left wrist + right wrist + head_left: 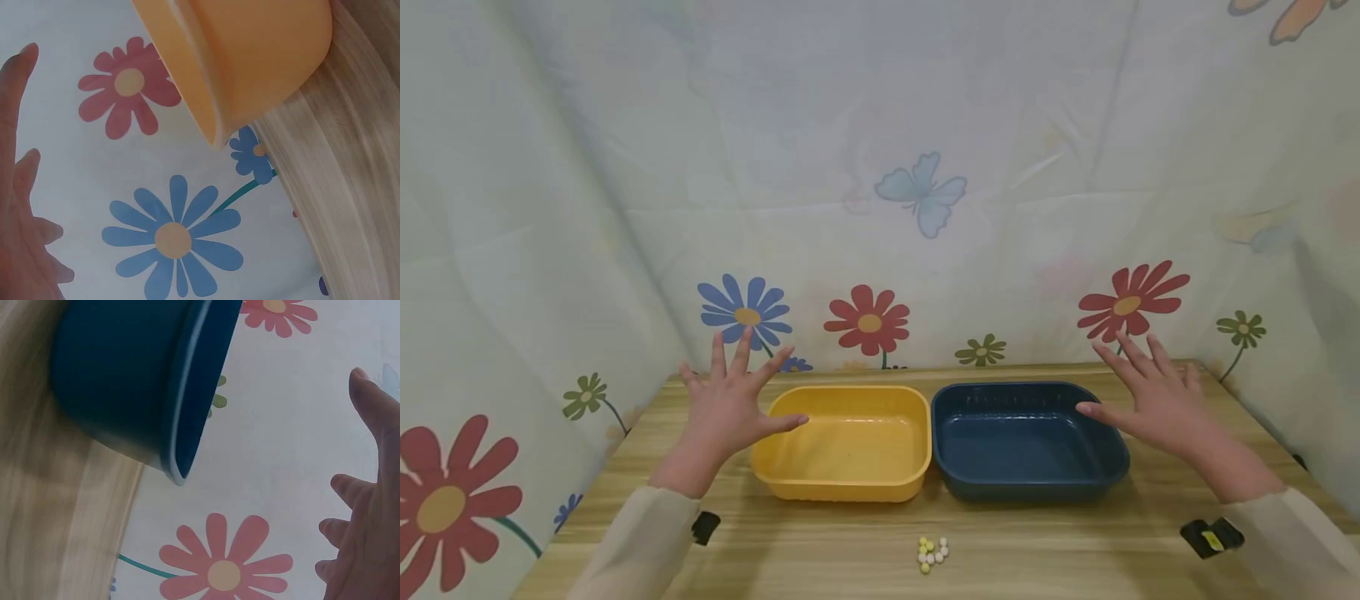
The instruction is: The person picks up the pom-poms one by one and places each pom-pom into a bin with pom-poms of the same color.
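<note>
My left hand (730, 408) is raised with fingers spread at the left side of a yellow basin (842, 492), its thumb overlapping the basin's rim in the head view. On the other side, my right hand (1161, 404) also has its fingers spread, beside a dark blue basin (1030, 492). Neither hand holds anything. The left wrist view shows the yellow basin (269, 56) apart from the left fingers (15, 100). In the right wrist view a gap separates the blue basin (119, 381) from the right fingers (369, 400). Several small yellow and white balls (930, 559) lie in front of the basins.
The two basins stand side by side on a wood-grain table (820, 550). Behind it hangs a white cloth (1000, 275) printed with flowers and butterflies, which also runs along both sides. Black straps (1212, 537) show by the wrists.
</note>
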A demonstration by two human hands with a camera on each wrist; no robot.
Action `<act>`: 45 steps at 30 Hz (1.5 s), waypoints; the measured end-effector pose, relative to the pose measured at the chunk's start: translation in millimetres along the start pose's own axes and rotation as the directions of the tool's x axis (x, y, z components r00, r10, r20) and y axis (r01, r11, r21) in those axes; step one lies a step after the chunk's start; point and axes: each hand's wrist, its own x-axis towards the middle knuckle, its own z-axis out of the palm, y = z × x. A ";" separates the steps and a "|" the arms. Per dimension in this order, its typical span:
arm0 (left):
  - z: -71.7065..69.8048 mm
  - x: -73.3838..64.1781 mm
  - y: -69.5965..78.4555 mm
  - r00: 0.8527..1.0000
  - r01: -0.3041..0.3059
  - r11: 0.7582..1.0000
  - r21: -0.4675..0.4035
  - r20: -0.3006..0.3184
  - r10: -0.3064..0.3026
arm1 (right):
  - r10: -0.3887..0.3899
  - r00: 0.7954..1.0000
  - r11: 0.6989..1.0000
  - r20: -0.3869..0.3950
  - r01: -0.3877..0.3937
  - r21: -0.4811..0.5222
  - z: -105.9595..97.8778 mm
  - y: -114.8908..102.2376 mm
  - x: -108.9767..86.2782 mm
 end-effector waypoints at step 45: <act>21.8 -44.2 -7.0 0.994 0.005 0.997 -0.077 -0.109 -0.014 | -0.115 0.988 0.973 -0.099 0.133 0.190 28.5 -20.6 -37.9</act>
